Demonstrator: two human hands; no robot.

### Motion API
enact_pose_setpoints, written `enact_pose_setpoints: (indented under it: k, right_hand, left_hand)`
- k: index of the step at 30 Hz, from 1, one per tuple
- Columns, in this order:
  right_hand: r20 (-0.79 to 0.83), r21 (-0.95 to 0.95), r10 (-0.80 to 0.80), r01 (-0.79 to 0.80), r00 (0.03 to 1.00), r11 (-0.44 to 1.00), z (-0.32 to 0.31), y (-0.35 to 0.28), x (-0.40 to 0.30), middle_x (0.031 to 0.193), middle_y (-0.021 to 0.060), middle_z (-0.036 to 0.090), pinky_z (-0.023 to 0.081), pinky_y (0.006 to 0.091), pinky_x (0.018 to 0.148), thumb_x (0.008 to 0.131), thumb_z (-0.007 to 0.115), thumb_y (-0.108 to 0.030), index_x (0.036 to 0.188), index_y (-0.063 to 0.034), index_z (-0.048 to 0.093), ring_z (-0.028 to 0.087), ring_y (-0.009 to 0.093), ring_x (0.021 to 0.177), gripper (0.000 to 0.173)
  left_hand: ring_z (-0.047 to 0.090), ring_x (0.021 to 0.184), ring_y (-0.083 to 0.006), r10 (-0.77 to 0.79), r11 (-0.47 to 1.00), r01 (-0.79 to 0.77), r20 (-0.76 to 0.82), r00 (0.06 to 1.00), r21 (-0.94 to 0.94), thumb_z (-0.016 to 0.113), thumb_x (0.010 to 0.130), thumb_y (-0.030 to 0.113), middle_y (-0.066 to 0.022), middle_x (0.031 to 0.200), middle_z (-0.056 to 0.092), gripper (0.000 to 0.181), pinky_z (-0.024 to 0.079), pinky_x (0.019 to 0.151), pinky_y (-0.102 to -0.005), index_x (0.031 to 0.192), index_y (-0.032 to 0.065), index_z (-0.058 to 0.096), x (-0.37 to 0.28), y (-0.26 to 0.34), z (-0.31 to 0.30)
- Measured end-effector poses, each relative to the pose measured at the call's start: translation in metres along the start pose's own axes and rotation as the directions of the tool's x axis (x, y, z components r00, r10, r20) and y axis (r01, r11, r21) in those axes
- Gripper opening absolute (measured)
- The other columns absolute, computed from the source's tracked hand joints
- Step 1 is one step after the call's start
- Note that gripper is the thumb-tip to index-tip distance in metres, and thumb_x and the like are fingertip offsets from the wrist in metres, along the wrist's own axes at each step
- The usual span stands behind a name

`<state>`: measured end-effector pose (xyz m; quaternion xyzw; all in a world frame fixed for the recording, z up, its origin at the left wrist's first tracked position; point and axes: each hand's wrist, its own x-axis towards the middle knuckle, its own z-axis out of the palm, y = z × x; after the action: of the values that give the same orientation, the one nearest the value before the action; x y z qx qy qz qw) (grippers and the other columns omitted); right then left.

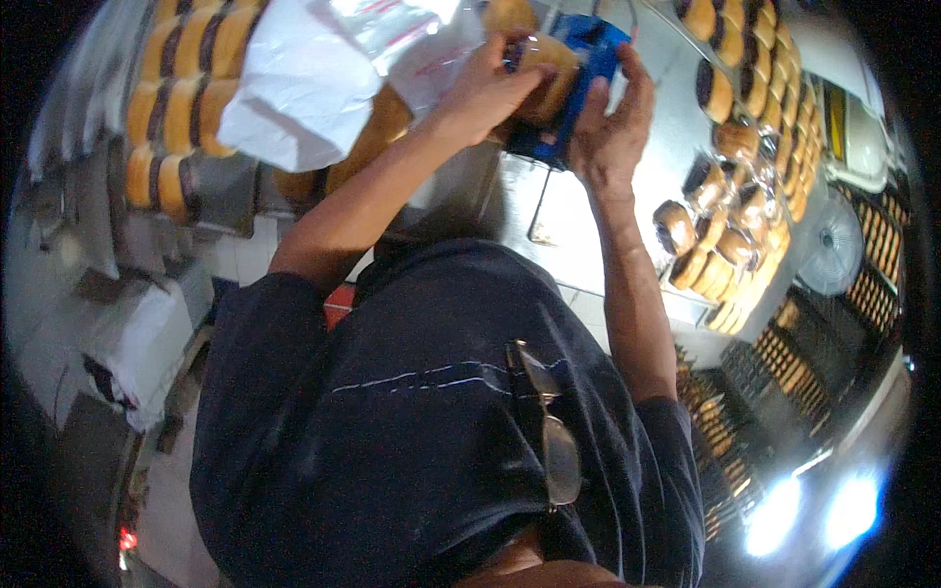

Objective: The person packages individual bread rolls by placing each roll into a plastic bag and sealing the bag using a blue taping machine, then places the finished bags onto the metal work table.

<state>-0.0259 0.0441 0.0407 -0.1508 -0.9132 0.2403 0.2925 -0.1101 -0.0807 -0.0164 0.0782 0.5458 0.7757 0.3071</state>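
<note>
My left hand (491, 95) grips a browned bread roll (553, 88) with a dark filling, which looks to be in clear plastic. Its thumb lies across the roll. Close beside the roll, a blue device (592, 40) stands on the metal table (566, 213); its exact kind is unclear. My right hand (614, 125) is at the right edge of this device, thumb and forefinger raised and apart. Whether it pinches any thin plastic cannot be made out. Another roll (509, 16) lies just beyond my left hand.
White paper and clear plastic bags (309, 88) cover part of the rolls (195, 55) at left. On the right sit wrapped rolls (735, 198) beside rows of unwrapped ones (779, 88). A fan (829, 239) and racks of baked goods (783, 360) stand farther right.
</note>
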Motion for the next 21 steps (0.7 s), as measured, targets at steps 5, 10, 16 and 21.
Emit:
enact_pose_setpoints:
  k: [5, 10, 16, 21]
  right_hand:
    - [0.011, -0.032, -0.072, 0.072, 0.997, 0.997, -0.002, 0.000, 0.004, 0.121, 0.0240, 0.057, 0.040, 0.0487, 0.095, 0.087, 0.057, -0.008, 0.130, 0.0011, 0.051, 0.053, 0.041, 0.107, 0.045]
    - [0.022, -0.048, -0.039, 0.040, 0.999, 0.998, -0.004, -0.002, 0.003, 0.126, 0.0239, 0.055, 0.038, 0.0489, 0.099, 0.086, 0.060, -0.009, 0.131, -0.0007, 0.050, 0.051, 0.040, 0.110, 0.046]
    - [0.035, -0.015, 0.028, -0.027, 0.999, 1.000, -0.004, -0.001, 0.000, 0.128, 0.0214, 0.054, 0.035, 0.0511, 0.104, 0.084, 0.063, -0.012, 0.131, -0.0041, 0.050, 0.050, 0.040, 0.115, 0.050]
    - [0.022, -0.040, 0.023, -0.022, 0.999, 0.999, -0.006, -0.007, 0.002, 0.127, 0.0203, 0.055, 0.032, 0.0542, 0.108, 0.085, 0.064, -0.017, 0.132, -0.0054, 0.050, 0.051, 0.039, 0.116, 0.050]
  left_hand:
    - [0.064, 0.103, -0.0195, -0.071, 0.995, 0.074, 0.037, 0.997, -0.068, 0.071, 0.091, 0.013, -0.0131, 0.115, 0.064, 0.048, 0.057, 0.086, -0.0316, 0.131, -0.0001, 0.048, 0.001, -0.002, -0.004]
    - [0.063, 0.103, -0.0174, -0.112, 0.984, 0.121, 0.071, 0.991, -0.131, 0.072, 0.091, 0.016, -0.0116, 0.117, 0.064, 0.050, 0.054, 0.086, -0.0289, 0.133, 0.0029, 0.048, 0.000, -0.002, -0.005]
    - [0.061, 0.107, -0.0178, -0.140, 0.985, 0.143, 0.043, 0.989, -0.100, 0.069, 0.093, 0.016, -0.0118, 0.120, 0.061, 0.046, 0.053, 0.089, -0.0306, 0.133, 0.0033, 0.049, -0.002, -0.001, -0.004]
    - [0.062, 0.106, -0.0176, -0.181, 0.976, 0.182, 0.016, 0.983, -0.121, 0.067, 0.094, 0.016, -0.0102, 0.119, 0.062, 0.045, 0.053, 0.089, -0.0313, 0.134, 0.0059, 0.049, -0.001, 0.010, 0.006]
